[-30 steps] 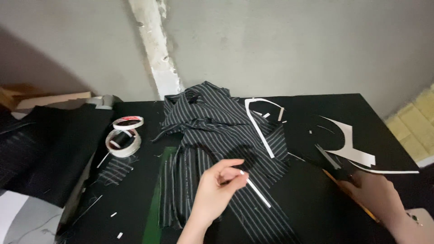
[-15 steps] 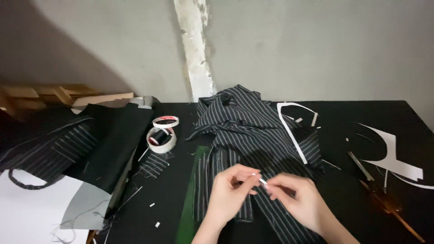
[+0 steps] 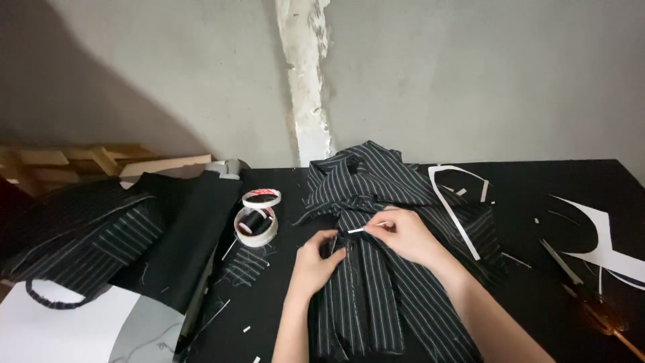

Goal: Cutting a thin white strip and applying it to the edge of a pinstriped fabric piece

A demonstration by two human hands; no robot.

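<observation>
Covering black table, striped fabric, grey wall behind

Pinstriped fabric: black, thin white stripes. Chalk stick in right hand: white. Table: black. Tape rolls: white, red print on upper. Thread spool: black. Paper pattern pieces: white. Wall: grey.

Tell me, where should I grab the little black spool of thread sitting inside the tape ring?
Probably by its top rim, coming straight down from above. The black thread spool stands upright inside the white tape roll, so its sides are walled in and only the top shows. Both hands are away on the striped fabric.
</observation>
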